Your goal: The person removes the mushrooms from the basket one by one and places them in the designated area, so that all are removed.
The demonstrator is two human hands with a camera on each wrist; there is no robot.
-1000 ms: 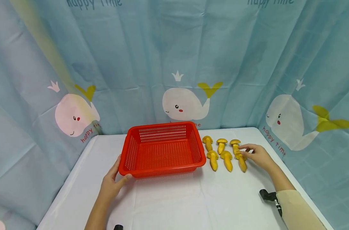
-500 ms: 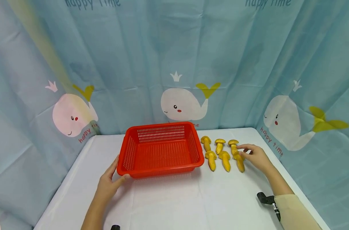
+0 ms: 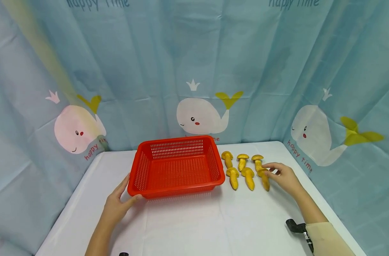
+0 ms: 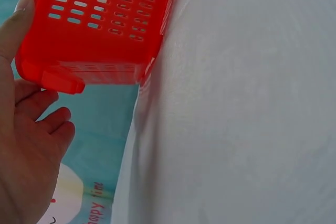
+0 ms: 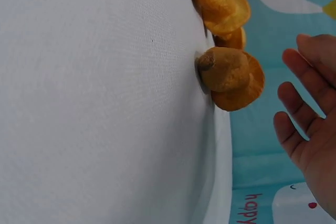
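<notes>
Right hand (image 3: 283, 176) sits at centre right of the head view, fingers (image 5: 295, 112) spread and relaxed, holding nothing, tips just at the nearest yellow toy mushroom (image 3: 264, 177). Six mushrooms lie in two rows on the tabletop (image 3: 213, 220), right of the red basket (image 3: 176, 167). They look light and rigid; the stem seems the best place to pinch. Left hand (image 3: 116, 204) rests open against the basket's near-left corner, thumb on the rim.
</notes>
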